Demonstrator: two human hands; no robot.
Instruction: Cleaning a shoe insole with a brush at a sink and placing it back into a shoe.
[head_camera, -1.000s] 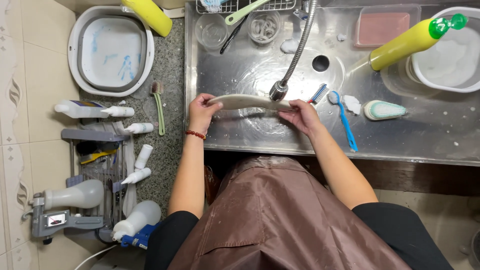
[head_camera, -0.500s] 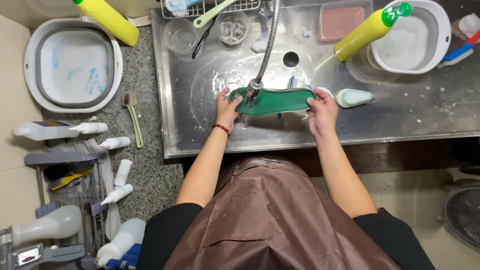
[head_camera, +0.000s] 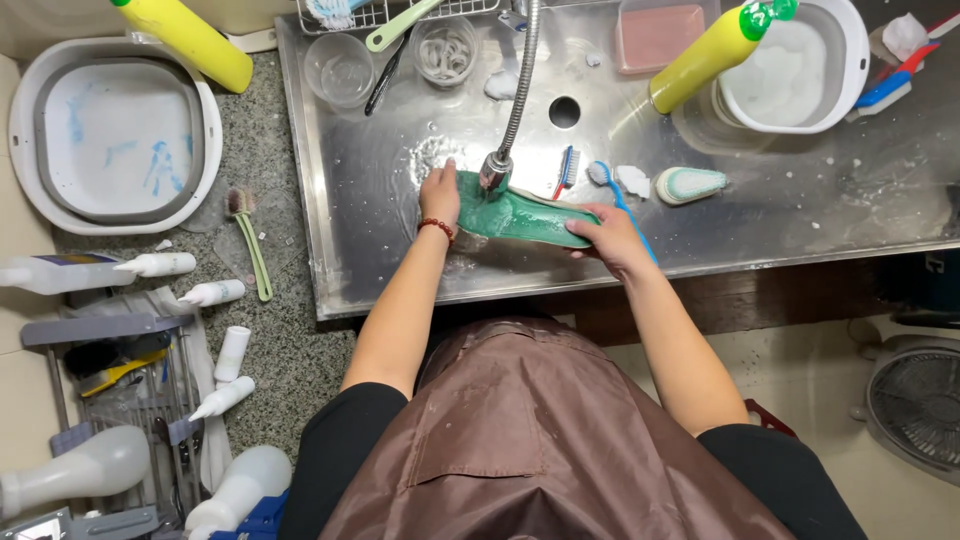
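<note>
I hold a green shoe insole (head_camera: 525, 217) flat under the faucet head (head_camera: 497, 168) in the steel sink (head_camera: 390, 260). My left hand (head_camera: 440, 195) grips its left end, and a bead bracelet sits on that wrist. My right hand (head_camera: 608, 238) grips its right end. Water runs from the faucet onto the insole. A blue toothbrush (head_camera: 612, 185) and a small red and blue brush (head_camera: 566, 170) lie on the sink floor just beyond the insole.
A yellow bottle with a green cap (head_camera: 712, 52), a white tub (head_camera: 790, 70), a pink tray (head_camera: 657, 35), a scrub brush (head_camera: 690, 183) and clear cups (head_camera: 340, 68) fill the sink's back. Left: white basin (head_camera: 110, 140), yellow bottle (head_camera: 190, 42), spray bottles (head_camera: 60, 272). A fan (head_camera: 915, 405) stands at right.
The item was turned from its pale side to its green side under the faucet. The view shifted, so the sink sits further left and lower in frame. Both hands kept their grip on the ends.
</note>
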